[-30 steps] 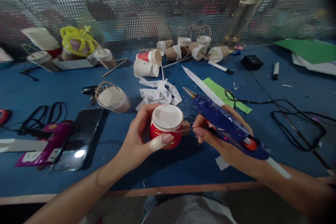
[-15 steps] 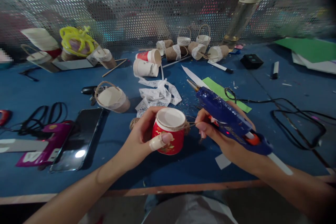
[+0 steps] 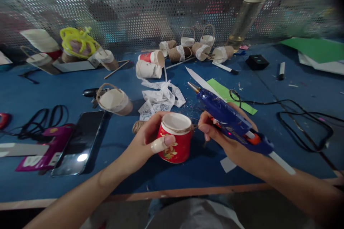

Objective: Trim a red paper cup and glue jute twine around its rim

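My left hand [image 3: 150,139] is wrapped round a red paper cup [image 3: 176,143] with a white inside, held just above the blue table. A brown twine [image 3: 196,126] runs round the cup's rim. My right hand [image 3: 223,139] grips a blue hot glue gun [image 3: 228,118] with its metal nozzle pointing up and left, and its thumb and forefinger pinch the twine's end beside the cup. A small ball of twine [image 3: 137,126] lies behind my left hand. A bandage covers my left thumb.
White lace ribbon [image 3: 161,98], paper cups [image 3: 149,65] and several small cup baskets [image 3: 114,100] lie behind. A phone [image 3: 80,141] and black cables [image 3: 40,118] sit left. The glue gun's cord [image 3: 295,114], green paper strip [image 3: 228,96] and a black box [image 3: 257,61] lie right. A perforated metal screen stands behind.
The cup has tilted more upright and dropped slightly lower, with the twine now lying round its rim. The glue gun shifted a little; the twine ball came into view behind my left hand.
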Motion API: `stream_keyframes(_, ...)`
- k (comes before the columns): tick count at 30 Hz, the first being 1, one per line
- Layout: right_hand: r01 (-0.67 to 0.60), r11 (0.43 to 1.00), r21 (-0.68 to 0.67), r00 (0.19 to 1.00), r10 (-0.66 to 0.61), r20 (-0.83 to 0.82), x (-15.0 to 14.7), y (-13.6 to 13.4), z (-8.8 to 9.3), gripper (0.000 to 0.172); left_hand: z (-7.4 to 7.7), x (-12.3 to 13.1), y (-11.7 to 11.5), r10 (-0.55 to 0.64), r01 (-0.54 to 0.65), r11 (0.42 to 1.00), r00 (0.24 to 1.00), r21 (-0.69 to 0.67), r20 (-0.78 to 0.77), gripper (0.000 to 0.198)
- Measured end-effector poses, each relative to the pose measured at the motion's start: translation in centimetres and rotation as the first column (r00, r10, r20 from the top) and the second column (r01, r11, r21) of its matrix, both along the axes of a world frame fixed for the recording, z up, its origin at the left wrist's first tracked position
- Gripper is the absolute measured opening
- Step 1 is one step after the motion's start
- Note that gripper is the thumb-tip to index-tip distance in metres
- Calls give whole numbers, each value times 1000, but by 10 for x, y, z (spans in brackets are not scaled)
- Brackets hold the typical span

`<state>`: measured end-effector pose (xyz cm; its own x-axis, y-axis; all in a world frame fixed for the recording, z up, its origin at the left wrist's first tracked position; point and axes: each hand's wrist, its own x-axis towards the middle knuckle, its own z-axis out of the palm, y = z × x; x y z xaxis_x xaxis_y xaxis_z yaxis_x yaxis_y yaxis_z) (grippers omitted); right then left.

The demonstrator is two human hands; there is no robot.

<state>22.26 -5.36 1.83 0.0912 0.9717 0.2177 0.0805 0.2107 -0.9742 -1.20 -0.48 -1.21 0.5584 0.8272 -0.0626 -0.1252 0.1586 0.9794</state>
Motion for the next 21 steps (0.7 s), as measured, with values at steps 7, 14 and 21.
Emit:
stream_keyframes(7,-21,999,34,999,22,-41,2,-2,-6,27,1,1,0,-52,53,998,998,-17,44,44)
stream_keyframes(14,-33,999,12,999,33,43,2,-2,-2,22,3,2,0,-72,74,997,996,-28,57,44)
stream_keyframes(21,-36,999,37,999,35,33,0,-2,0,20,3,4,0,-118,126,989,988,-74,101,43)
